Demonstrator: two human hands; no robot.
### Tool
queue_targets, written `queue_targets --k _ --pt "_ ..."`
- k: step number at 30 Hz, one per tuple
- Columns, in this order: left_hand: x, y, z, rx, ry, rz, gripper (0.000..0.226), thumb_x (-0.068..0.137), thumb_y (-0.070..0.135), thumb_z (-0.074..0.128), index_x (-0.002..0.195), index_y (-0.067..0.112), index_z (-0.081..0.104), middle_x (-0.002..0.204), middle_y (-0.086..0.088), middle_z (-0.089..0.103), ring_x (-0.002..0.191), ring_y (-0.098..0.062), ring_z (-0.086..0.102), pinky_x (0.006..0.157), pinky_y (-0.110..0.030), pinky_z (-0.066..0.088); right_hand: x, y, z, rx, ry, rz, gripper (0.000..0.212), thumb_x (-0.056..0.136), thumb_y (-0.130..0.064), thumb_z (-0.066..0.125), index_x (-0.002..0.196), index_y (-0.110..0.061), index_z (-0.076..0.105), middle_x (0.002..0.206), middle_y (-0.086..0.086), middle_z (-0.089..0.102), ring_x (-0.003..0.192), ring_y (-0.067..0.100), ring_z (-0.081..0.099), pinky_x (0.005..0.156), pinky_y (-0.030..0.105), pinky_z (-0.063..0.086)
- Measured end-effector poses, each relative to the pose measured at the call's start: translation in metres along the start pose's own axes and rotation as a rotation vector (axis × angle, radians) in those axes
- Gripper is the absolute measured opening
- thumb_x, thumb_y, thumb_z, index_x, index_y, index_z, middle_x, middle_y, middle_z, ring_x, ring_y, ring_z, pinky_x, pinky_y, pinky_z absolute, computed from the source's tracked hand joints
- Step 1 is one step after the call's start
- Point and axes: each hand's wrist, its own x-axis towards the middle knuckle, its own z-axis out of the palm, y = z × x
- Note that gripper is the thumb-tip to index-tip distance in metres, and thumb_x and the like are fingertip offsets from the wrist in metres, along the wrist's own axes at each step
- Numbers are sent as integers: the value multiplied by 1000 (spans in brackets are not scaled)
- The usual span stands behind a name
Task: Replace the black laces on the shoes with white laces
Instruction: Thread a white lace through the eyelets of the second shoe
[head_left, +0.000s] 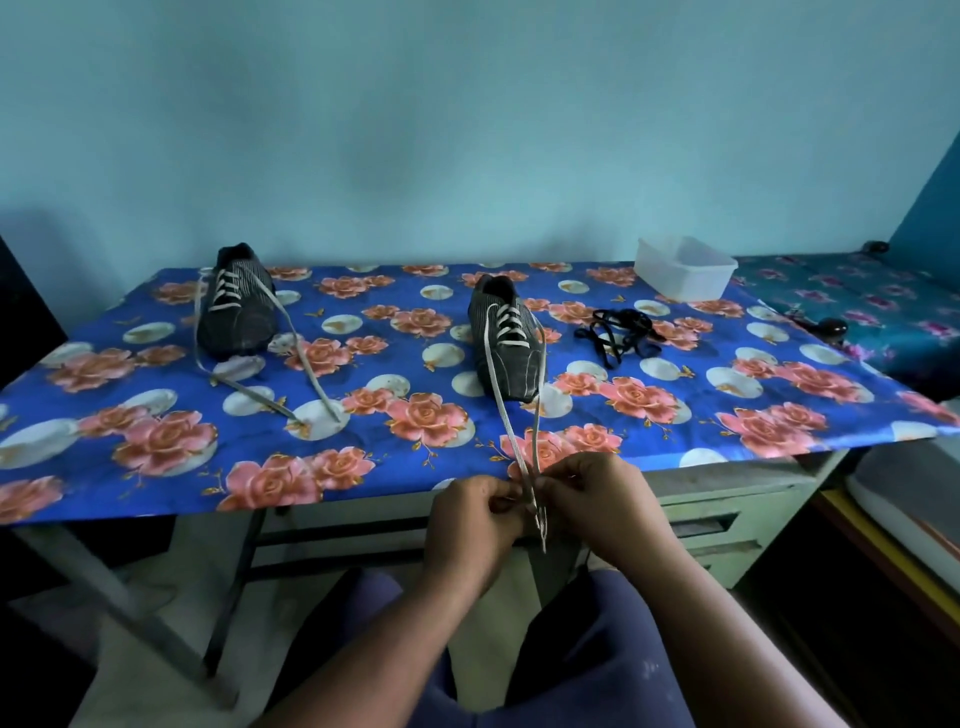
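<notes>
Lace tips blur between both hands: left hand (475, 512) and right hand (592, 499) pinch the white flat lace (501, 405); two dark striped shoes (506, 343), one black lace tangle (621, 332).

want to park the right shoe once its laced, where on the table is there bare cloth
Free: the near left cloth in front of the left shoe, and the near right corner below the black laces. A narrower strip lies between the two shoes. Crowded: the right shoe with its white lace running to both hands, the black laces, and the plastic tub at the back right.
</notes>
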Motion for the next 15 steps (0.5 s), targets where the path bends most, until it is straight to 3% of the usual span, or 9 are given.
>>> queue_targets --k 3,6,10,12,15 --pt "5 3 -13 -28 0 -18 12 82 27 83 75 30 74 66 7 74 61 -5 69 68 -31 59 3 -16 -12 -172 101 -23 20 92 -42 68 85 -24 73 75 -3 67 78 20 64 62 29 39" --pt "8 16 -37 -88 1 -23 12 84 35 78 82 23 78 70 2 75 66 -15 71 78 -44 62 12 -42 -18 -172 155 -68 27 93 -43 66 81 -20 68 72 -2 65 74 24 61 58 31 38" --pt "24 23 -90 -87 57 21 10 83 37 73 81 29 78 74 -1 76 72 -27 75 77 -54 61 32 -88 -9 -135 130 -220 29 95 -42 65 79 -19 66 69 -1 63 68 22 59 56 33 43" --pt "33 22 -122 -66 121 29 9 90 31 74 82 26 75 74 -4 76 73 -31 74 75 -54 61 43 -112 7 -97 98 -274 34 95 -42 66 69 -22 58 65 -3 60 64 19 56 54 32 39" --pt "50 14 -174 14 241 -7 10 94 30 72 86 23 73 74 -1 76 73 -27 74 76 -53 61 62 -146 38 -48 12 -324 38 95 -41 68 64 -25 53 62 -5 57 58 12 53 53 30 35"
